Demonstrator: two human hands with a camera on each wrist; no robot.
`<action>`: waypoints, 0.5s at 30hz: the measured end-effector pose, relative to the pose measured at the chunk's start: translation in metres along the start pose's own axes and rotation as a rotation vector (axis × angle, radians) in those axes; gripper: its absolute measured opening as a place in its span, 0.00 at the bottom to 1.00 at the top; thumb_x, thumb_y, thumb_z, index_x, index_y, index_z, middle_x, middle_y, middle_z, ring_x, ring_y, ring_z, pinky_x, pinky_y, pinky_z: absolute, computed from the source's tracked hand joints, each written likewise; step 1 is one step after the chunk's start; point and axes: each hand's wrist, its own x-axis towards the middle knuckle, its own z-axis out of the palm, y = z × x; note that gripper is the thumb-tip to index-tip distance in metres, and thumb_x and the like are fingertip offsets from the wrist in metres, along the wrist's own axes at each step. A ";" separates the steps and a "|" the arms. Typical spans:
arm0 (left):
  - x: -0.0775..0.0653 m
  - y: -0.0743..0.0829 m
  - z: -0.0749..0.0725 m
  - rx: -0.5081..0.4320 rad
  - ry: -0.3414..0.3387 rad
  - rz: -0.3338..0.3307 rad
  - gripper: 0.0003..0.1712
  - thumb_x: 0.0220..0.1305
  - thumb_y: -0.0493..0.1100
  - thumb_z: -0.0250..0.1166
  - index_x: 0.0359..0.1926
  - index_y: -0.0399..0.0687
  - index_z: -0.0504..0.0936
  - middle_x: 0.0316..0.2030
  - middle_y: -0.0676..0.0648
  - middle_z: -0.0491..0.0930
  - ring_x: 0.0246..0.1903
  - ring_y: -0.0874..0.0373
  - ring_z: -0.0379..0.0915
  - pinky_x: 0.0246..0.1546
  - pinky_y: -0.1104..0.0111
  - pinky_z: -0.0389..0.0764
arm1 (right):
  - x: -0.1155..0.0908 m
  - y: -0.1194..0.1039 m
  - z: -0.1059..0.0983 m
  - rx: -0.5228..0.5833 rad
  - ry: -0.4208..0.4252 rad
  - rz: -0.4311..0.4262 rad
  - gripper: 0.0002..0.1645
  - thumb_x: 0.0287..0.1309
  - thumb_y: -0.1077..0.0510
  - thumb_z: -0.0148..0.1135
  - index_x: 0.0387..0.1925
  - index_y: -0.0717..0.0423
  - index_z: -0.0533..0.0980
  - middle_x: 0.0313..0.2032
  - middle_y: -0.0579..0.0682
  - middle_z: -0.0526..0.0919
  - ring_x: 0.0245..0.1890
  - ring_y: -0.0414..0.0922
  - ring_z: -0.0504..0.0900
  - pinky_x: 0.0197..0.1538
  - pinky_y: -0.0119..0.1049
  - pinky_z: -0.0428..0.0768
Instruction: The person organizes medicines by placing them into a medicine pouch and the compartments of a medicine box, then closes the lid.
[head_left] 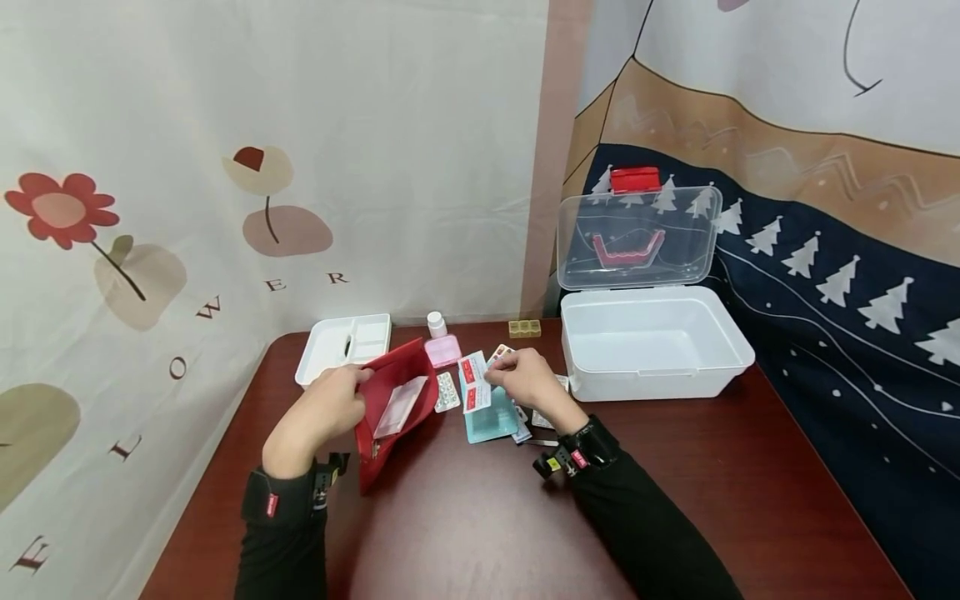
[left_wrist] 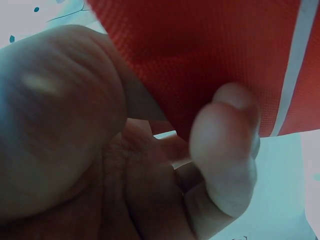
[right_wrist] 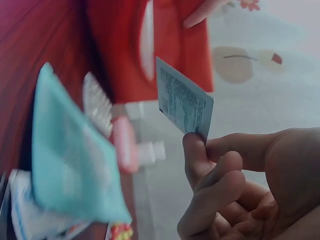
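Observation:
My left hand [head_left: 326, 408] grips the edge of a red fabric pouch [head_left: 427, 367], which gapes toward the right. A flat white packet [head_left: 400, 407] sits inside it. In the left wrist view, curled fingers [left_wrist: 222, 155] press against the red cloth. My right hand [head_left: 528, 383] pinches a small printed packet [head_left: 474, 371] with red, white and blue areas by its edge. The right wrist view shows the printed back of this packet [right_wrist: 182, 102] between thumb and finger, held up beside the pouch. Under it in the head view is a light teal packet [head_left: 491, 421].
Blister packs [head_left: 447, 392] lie by the pouch. A pink container [head_left: 443, 351], a white bottle [head_left: 437, 324] and a yellow pill organizer [head_left: 524, 328] stand behind. A white divided tray [head_left: 318, 354] is back left; a white box [head_left: 641, 385] with raised clear lid [head_left: 577, 242] stands right.

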 end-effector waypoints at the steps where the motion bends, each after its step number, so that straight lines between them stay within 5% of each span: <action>1: 0.000 0.001 0.000 -0.002 -0.002 -0.003 0.30 0.69 0.30 0.57 0.72 0.27 0.79 0.65 0.28 0.83 0.45 0.46 0.79 0.33 0.65 0.78 | -0.002 -0.004 0.000 0.039 -0.011 -0.002 0.11 0.69 0.54 0.73 0.45 0.55 0.93 0.37 0.54 0.91 0.23 0.40 0.80 0.30 0.33 0.77; 9: 0.000 0.001 -0.001 0.021 0.015 0.022 0.30 0.68 0.30 0.57 0.70 0.27 0.80 0.64 0.28 0.84 0.45 0.46 0.80 0.36 0.63 0.78 | -0.007 -0.039 0.025 0.150 -0.064 -0.063 0.10 0.66 0.56 0.74 0.45 0.58 0.92 0.26 0.45 0.88 0.17 0.38 0.76 0.24 0.30 0.73; 15: 0.000 0.002 -0.001 0.017 0.013 0.016 0.29 0.69 0.30 0.58 0.70 0.27 0.80 0.64 0.28 0.84 0.46 0.45 0.81 0.37 0.63 0.80 | -0.008 -0.066 0.057 0.033 -0.033 -0.081 0.09 0.62 0.53 0.77 0.41 0.52 0.93 0.31 0.44 0.92 0.26 0.35 0.80 0.35 0.32 0.77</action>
